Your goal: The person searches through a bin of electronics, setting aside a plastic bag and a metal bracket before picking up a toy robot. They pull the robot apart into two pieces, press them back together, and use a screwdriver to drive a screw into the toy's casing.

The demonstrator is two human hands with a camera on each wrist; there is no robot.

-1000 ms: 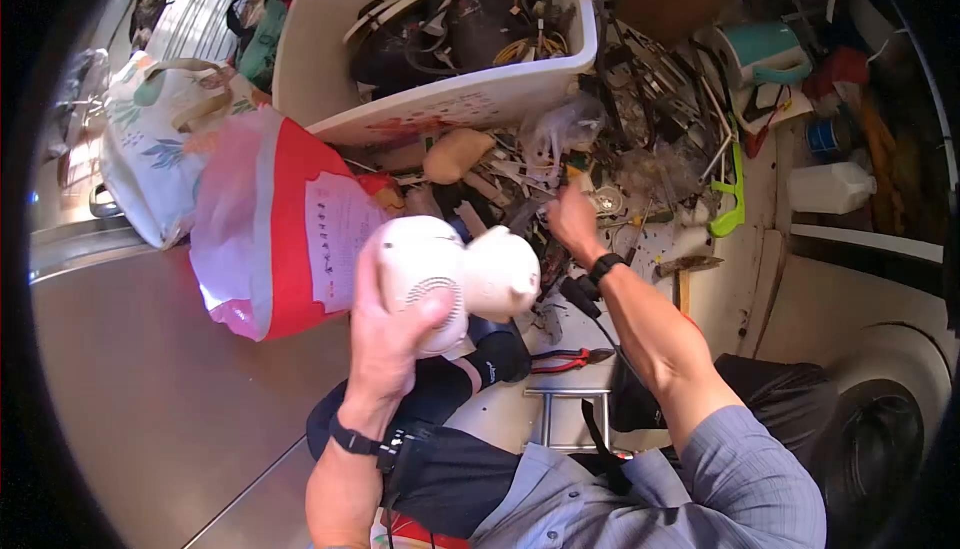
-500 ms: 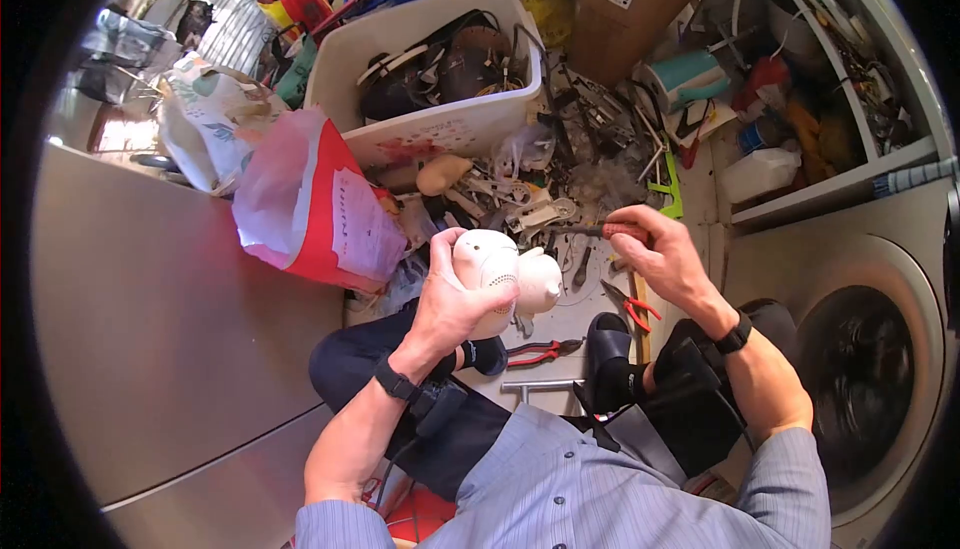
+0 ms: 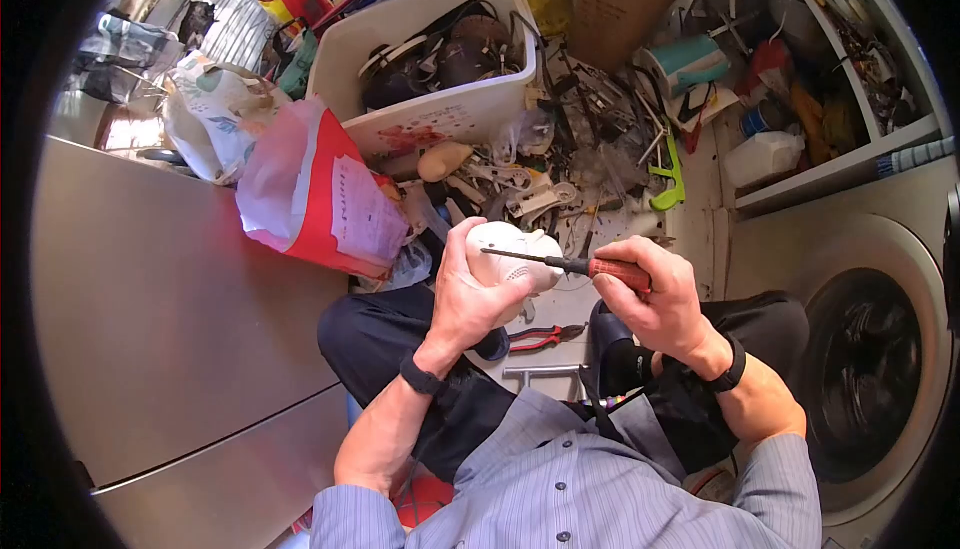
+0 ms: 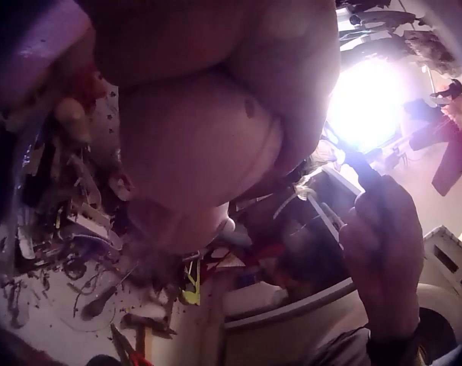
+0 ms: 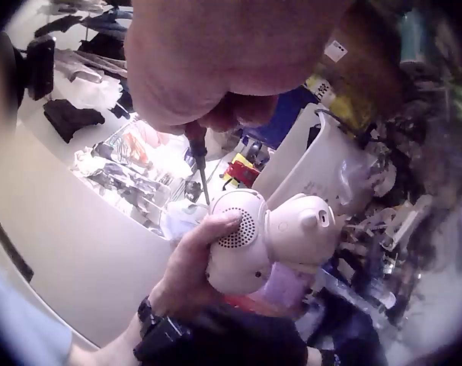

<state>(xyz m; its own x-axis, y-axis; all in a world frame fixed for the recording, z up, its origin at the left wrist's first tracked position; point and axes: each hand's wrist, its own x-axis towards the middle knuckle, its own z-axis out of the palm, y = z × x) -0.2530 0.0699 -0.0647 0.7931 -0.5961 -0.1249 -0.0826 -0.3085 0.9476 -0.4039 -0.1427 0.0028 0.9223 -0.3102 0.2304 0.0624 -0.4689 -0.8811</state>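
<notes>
My left hand [image 3: 462,299] grips a white, rounded plastic device [image 5: 299,229] with a body, a smaller head-like part and a grille of small holes. In the right wrist view the left thumb lies over the grille. My right hand [image 3: 662,301] holds a screwdriver [image 3: 622,274] by its red handle, its dark shaft pointing left. In the head view the shaft crosses in front of the device; the right wrist view shows the tip close by the body's edge. A dark hole shows in the body in the left wrist view.
Red-handled pliers [image 3: 545,338] lie on the floor below the device. Beyond spreads a heap of plastic and metal scraps [image 3: 535,194], with a white bin [image 3: 430,119] behind. A red-and-white bag [image 3: 320,194] stands left; a washing machine [image 3: 900,259] is at right.
My right hand came up from the scrap heap with the screwdriver and brought it left to the device. The left hand still holds the device, now lower and turned.
</notes>
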